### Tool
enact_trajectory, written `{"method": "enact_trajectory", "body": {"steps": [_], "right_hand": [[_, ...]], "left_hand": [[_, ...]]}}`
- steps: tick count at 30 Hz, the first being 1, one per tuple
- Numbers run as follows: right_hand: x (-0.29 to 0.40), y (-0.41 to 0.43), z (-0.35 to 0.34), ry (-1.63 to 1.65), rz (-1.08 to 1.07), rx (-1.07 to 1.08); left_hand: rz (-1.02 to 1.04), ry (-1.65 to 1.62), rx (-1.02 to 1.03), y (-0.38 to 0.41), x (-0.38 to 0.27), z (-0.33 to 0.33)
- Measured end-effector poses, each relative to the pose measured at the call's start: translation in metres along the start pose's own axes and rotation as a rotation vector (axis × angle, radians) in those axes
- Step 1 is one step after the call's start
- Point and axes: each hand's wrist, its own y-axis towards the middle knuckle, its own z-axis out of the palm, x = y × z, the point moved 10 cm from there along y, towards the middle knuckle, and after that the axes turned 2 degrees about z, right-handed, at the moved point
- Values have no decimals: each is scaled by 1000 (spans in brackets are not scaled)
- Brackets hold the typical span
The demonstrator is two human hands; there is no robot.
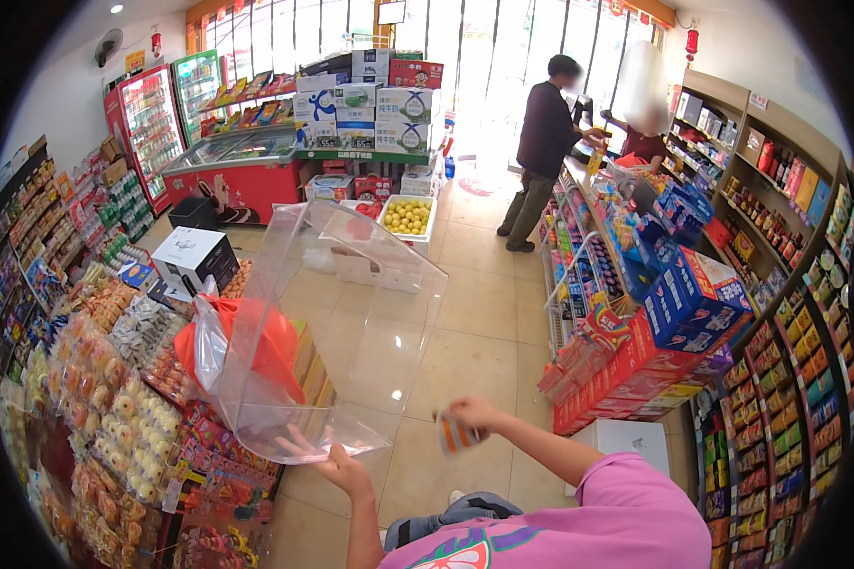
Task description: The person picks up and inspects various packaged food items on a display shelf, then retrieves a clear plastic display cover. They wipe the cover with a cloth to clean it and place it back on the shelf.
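My left hand (341, 466) supports a large transparent plastic bin (373, 334) from beneath, its fingers showing through the wall. The bin is tilted and raised in front of me above the tiled floor. A striped cloth (457, 435) in orange, white and grey hangs from my right hand (475, 414), bunched in the fingers and apart from the bin. Behind the bin's left side, partly seen through it, are a red plastic bag (270, 348) and a translucent plastic bag (210, 341).
Packaged snacks (132, 427) cover a display at my left, with a white-and-black box (193, 256) on it. Ahead stands a crate of yellow fruit (407, 216). Stacked red cartons (612, 370) flank my right. One person (541, 135) faces another person (640, 146) across the counter.
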Motion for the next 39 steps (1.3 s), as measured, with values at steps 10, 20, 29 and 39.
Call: {"method": "enact_trajectory", "body": {"steps": [10, 20, 29, 39], "right_hand": [[56, 8, 28, 662, -329, -664], [48, 39, -105, 1300, -477, -478], [31, 37, -55, 1610, -327, -503], [24, 32, -34, 1531, -259, -360]], "left_hand": [[-86, -71, 194, -16, 59, 16], [376, 332, 466, 8, -18, 23], [-180, -246, 213, -15, 75, -3], [-447, -390, 507, -28, 87, 3]]}}
